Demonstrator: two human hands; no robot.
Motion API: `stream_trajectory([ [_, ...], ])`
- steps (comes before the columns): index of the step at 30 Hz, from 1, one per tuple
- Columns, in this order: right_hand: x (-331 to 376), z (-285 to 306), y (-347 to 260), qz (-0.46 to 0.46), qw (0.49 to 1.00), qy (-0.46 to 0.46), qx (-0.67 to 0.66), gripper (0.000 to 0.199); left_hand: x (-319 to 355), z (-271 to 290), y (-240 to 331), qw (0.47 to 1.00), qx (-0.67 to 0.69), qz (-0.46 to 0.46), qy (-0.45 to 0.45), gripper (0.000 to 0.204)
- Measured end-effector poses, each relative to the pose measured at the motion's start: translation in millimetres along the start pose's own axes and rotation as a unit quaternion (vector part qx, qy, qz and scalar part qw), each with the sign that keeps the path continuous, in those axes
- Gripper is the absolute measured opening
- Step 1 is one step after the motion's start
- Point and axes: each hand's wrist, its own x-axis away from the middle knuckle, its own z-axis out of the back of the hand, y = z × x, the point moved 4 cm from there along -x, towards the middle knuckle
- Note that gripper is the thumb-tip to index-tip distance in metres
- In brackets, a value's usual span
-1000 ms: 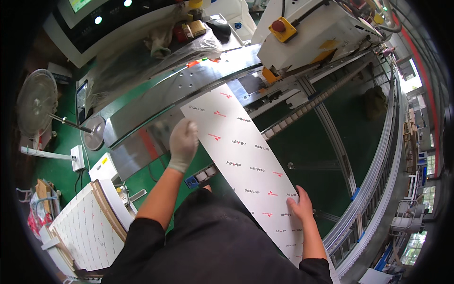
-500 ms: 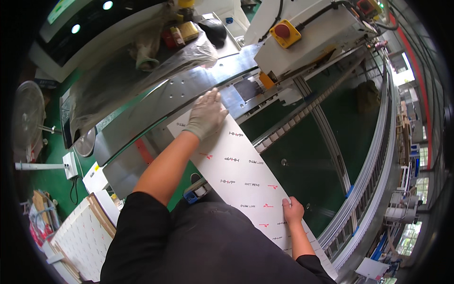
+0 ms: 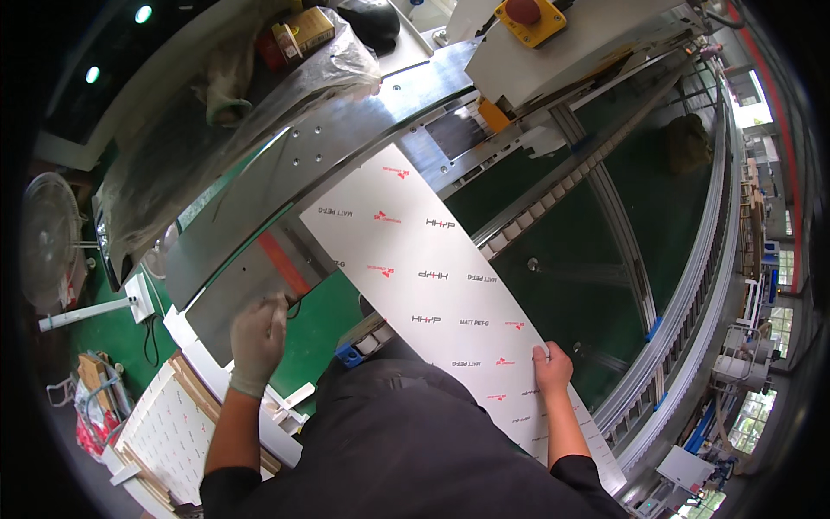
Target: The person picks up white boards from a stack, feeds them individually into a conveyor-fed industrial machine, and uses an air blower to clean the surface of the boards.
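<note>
A long white panel [image 3: 450,290] with printed film slants from the machine's metal edge down past my body. My bare right hand [image 3: 553,368] grips its right long edge, thumb on top. My left hand [image 3: 259,337], in a pale glove, is off the panel, to its left. Its fingers are curled together at the edge of a grey metal plate [image 3: 220,303], just below a red-orange strip [image 3: 284,262]. A small dark curved piece shows at the fingertips; what they hold, if anything, I cannot make out. The panel's far end meets the steel machine bed [image 3: 346,121].
A yellow box with a red stop button [image 3: 529,19] tops the machine housing at the far right. Clear plastic sheeting [image 3: 285,95] drapes over the bed. Film-covered panels [image 3: 169,432] lean at lower left. Metal rails [image 3: 683,303] curve along the right, and a fan [image 3: 52,229] stands at left.
My left hand has left the panel's far end and moved left and nearer, to the metal plate. My right hand keeps its grip. The whole view has shifted slightly.
</note>
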Motion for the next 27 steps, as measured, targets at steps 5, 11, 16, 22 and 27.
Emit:
stream_trajectory([
  [5, -15, -9, 21, -0.021, 0.995, -0.074, -0.057, 0.038, 11, -74, 4, 0.931, 0.339, 0.132, -0.013, 0.043],
  [11, -30, -7, 7, -0.02, 0.992, -0.092, -0.088, 0.042, -57, -142, 37, 0.888, 0.412, 0.203, 0.013, 0.061],
  [16, -38, -21, 39, -0.042, 0.985, -0.108, -0.126, 0.048, -58, -149, 44, 0.808, 0.517, 0.283, 0.016, 0.066],
  [22, -32, -26, 55, -0.068, 0.981, -0.107, -0.149, 0.036, -56, -160, 63, 0.64, 0.704, 0.303, 0.048, 0.056],
  [27, -28, -22, 64, -0.068, 0.971, -0.131, -0.19, 0.031, -54, -150, 70, 0.582, 0.756, 0.299, -0.006, 0.05],
])
